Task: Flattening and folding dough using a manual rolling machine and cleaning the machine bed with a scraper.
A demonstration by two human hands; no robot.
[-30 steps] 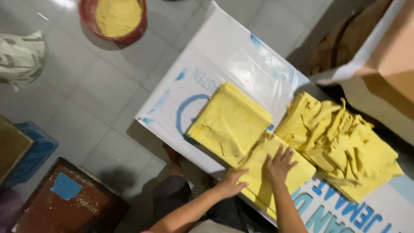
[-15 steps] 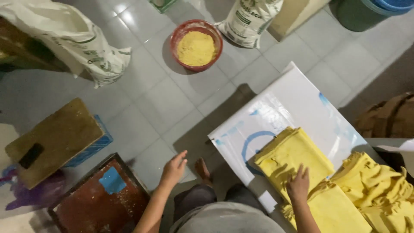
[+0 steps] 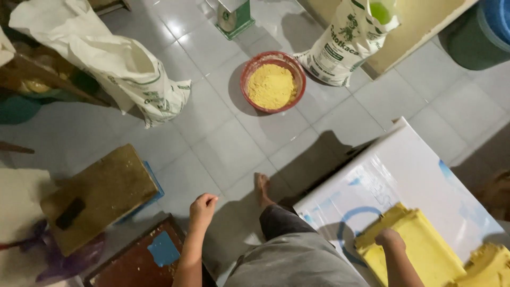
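Closest to me, my right hand (image 3: 390, 237) rests on the near corner of a stack of yellow cloths (image 3: 419, 252), which lies on the white desk (image 3: 404, 170) at the lower right. Its fingers are curled into a loose fist, pressed down on the cloth rather than grasping it. A second, more crumpled heap of yellow cloths (image 3: 489, 266) sits just beside the stack at the frame's edge, and a blue ring is printed on the desk sheet beneath them.

My left hand (image 3: 203, 208) hangs over the tiled floor (image 3: 223, 143), fingers curled in and holding nothing, above the corner of a dark red-brown box (image 3: 133, 266) that carries a blue patch (image 3: 163, 248). I see my grey-clad knee (image 3: 297, 260) between the arms and my bare foot (image 3: 262, 186) on the tiles ahead of it.

To the left, a worn wooden board (image 3: 98, 194) lies across a blue crate (image 3: 151, 183).

Farther out, a red basin (image 3: 272, 81) filled with yellow powder stands on the floor. A white printed sack (image 3: 345, 45) stands just right of it, and a larger white sack (image 3: 117, 64) slumps to the far left. A small green scale (image 3: 234, 18) sits at the top edge, and a dark green bin (image 3: 467, 45) occupies the top right corner.
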